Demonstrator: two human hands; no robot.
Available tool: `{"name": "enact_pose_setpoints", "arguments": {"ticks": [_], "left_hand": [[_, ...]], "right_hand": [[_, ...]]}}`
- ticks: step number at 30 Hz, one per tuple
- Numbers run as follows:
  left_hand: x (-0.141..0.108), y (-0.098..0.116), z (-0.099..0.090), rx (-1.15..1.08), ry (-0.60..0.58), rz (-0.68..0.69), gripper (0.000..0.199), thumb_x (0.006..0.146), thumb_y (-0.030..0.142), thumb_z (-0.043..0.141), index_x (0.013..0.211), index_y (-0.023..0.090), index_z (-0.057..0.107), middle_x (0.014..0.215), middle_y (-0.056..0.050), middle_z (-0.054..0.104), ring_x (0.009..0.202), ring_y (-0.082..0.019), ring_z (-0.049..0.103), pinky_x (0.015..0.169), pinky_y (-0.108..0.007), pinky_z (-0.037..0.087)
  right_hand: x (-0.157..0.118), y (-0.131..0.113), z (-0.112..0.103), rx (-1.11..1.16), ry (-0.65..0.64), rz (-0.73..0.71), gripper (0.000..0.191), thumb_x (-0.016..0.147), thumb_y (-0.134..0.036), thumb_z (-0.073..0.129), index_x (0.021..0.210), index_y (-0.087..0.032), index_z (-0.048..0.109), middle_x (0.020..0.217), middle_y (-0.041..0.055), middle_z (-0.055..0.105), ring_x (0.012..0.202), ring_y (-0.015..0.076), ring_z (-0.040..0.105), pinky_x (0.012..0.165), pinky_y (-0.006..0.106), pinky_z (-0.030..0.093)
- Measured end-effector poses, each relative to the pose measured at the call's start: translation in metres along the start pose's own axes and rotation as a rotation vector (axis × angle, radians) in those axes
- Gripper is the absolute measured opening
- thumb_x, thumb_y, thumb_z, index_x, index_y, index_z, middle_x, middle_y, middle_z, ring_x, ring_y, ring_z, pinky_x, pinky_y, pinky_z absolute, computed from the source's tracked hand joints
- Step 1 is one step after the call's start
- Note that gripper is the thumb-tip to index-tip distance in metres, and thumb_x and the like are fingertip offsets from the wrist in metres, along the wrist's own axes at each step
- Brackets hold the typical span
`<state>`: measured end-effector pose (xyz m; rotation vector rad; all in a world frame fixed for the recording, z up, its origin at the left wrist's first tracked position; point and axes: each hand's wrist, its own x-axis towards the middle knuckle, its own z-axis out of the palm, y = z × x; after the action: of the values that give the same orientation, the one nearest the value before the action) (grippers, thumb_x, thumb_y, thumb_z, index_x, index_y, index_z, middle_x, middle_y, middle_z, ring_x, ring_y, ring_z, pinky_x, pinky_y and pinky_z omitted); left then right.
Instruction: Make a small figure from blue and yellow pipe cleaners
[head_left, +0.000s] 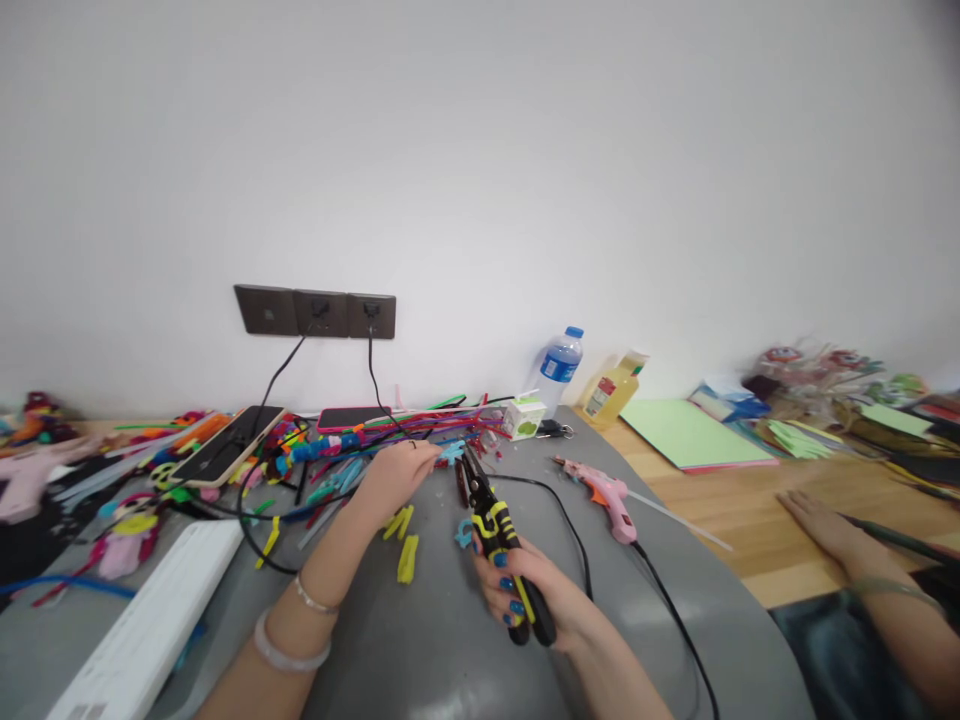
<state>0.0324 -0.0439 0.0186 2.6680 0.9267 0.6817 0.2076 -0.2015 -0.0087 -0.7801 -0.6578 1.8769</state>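
Note:
My right hand [532, 585] is wrapped round the black and yellow handles of wire strippers [491, 520]. Their jaws point away from me, close beside a light blue fuzzy piece [451, 452] that looks like bent pipe cleaner. My left hand [397, 472] pinches that piece; whether the jaws touch it, I cannot tell. A second light blue curl [464, 534] lies left of the strippers. Folded yellow fuzzy pieces [407, 558] rest on the grey table [360, 640] between my forearms.
A pink glue gun [611, 500] with a black cord lies at right. Behind stand a small box [523, 417], a water bottle [561, 365] and a yellow bottle [615, 390]. Left are phones, a white power strip [150, 630] and pipe cleaners. Another person's hand [825, 525] rests far right.

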Motion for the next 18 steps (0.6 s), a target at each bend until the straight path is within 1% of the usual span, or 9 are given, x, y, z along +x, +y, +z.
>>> {"name": "enact_pose_setpoints", "arguments": {"ticks": [2, 4, 6, 8, 10, 11, 13, 16, 18], "left_hand": [[0.0, -0.002, 0.003, 0.004, -0.001, 0.009, 0.026, 0.094, 0.016, 0.043, 0.103, 0.02, 0.068, 0.09, -0.004, 0.071, 0.084, -0.017, 0.065, 0.078, -0.026, 0.047], [0.0, -0.004, 0.006, 0.019, -0.013, 0.029, 0.027, 0.094, 0.017, 0.043, 0.106, 0.021, 0.067, 0.095, -0.005, 0.072, 0.088, -0.018, 0.065, 0.081, -0.027, 0.047], [-0.001, -0.006, 0.009, 0.028, -0.026, 0.036, 0.028, 0.094, 0.017, 0.043, 0.107, 0.021, 0.067, 0.098, -0.006, 0.072, 0.092, -0.019, 0.065, 0.081, -0.027, 0.047], [-0.001, -0.006, 0.01, 0.009, -0.035, 0.023, 0.027, 0.093, 0.017, 0.042, 0.103, 0.02, 0.067, 0.095, -0.005, 0.072, 0.089, -0.019, 0.064, 0.079, -0.027, 0.046], [-0.001, -0.006, 0.009, -0.041, -0.04, -0.003, 0.028, 0.094, 0.018, 0.04, 0.096, 0.02, 0.067, 0.086, -0.004, 0.071, 0.08, -0.017, 0.064, 0.075, -0.026, 0.044], [-0.001, -0.005, 0.008, -0.077, -0.043, -0.017, 0.028, 0.094, 0.019, 0.039, 0.092, 0.02, 0.067, 0.082, -0.003, 0.07, 0.076, -0.016, 0.063, 0.073, -0.025, 0.043], [0.0, -0.002, 0.004, -0.164, -0.055, -0.043, 0.03, 0.095, 0.022, 0.038, 0.084, 0.019, 0.066, 0.074, -0.001, 0.068, 0.069, -0.015, 0.061, 0.069, -0.025, 0.04], [0.0, 0.002, -0.001, -0.325, -0.111, -0.07, 0.031, 0.093, 0.025, 0.038, 0.078, 0.019, 0.064, 0.069, 0.001, 0.066, 0.059, -0.014, 0.055, 0.061, -0.024, 0.036], [0.0, 0.004, -0.004, -0.442, -0.158, -0.088, 0.025, 0.092, 0.026, 0.04, 0.086, 0.019, 0.063, 0.071, 0.002, 0.068, 0.057, -0.013, 0.052, 0.057, -0.023, 0.033]], "right_hand": [[-0.001, -0.002, 0.0, 0.05, -0.051, -0.019, 0.033, 0.068, -0.032, 0.072, 0.094, -0.017, 0.058, 0.064, -0.006, 0.043, 0.047, 0.0058, 0.035, 0.046, 0.021, 0.031], [-0.002, -0.008, 0.002, 0.088, -0.042, -0.064, 0.036, 0.067, -0.031, 0.073, 0.096, -0.016, 0.058, 0.067, -0.0045, 0.045, 0.051, 0.0069, 0.038, 0.051, 0.021, 0.034], [-0.005, -0.016, 0.004, 0.101, -0.018, -0.101, 0.035, 0.067, -0.031, 0.073, 0.096, -0.016, 0.058, 0.068, -0.0037, 0.045, 0.053, 0.0075, 0.038, 0.053, 0.022, 0.034], [-0.009, -0.025, 0.004, 0.096, 0.002, -0.125, 0.034, 0.066, -0.033, 0.072, 0.094, -0.018, 0.058, 0.068, -0.003, 0.045, 0.054, 0.0088, 0.038, 0.054, 0.023, 0.035], [-0.016, -0.034, 0.002, 0.048, 0.062, -0.145, 0.036, 0.065, -0.036, 0.071, 0.093, -0.019, 0.058, 0.07, -0.0011, 0.048, 0.058, 0.0117, 0.042, 0.057, 0.026, 0.038], [-0.019, -0.038, 0.001, 0.002, 0.119, -0.15, 0.038, 0.064, -0.039, 0.071, 0.094, -0.02, 0.057, 0.072, 0.0003, 0.05, 0.061, 0.0136, 0.045, 0.059, 0.027, 0.039], [-0.026, -0.045, -0.003, -0.16, 0.289, -0.149, 0.041, 0.064, -0.044, 0.069, 0.095, -0.021, 0.057, 0.078, 0.0028, 0.055, 0.068, 0.0176, 0.05, 0.064, 0.031, 0.042], [-0.029, -0.052, -0.013, -0.621, 0.592, -0.14, 0.042, 0.066, -0.042, 0.066, 0.1, -0.021, 0.055, 0.085, 0.0042, 0.057, 0.077, 0.0224, 0.054, 0.072, 0.036, 0.042], [-0.027, -0.052, -0.022, -0.951, 0.755, -0.129, 0.044, 0.066, -0.038, 0.066, 0.104, -0.021, 0.053, 0.089, 0.0055, 0.058, 0.083, 0.0259, 0.055, 0.077, 0.038, 0.041]]}}
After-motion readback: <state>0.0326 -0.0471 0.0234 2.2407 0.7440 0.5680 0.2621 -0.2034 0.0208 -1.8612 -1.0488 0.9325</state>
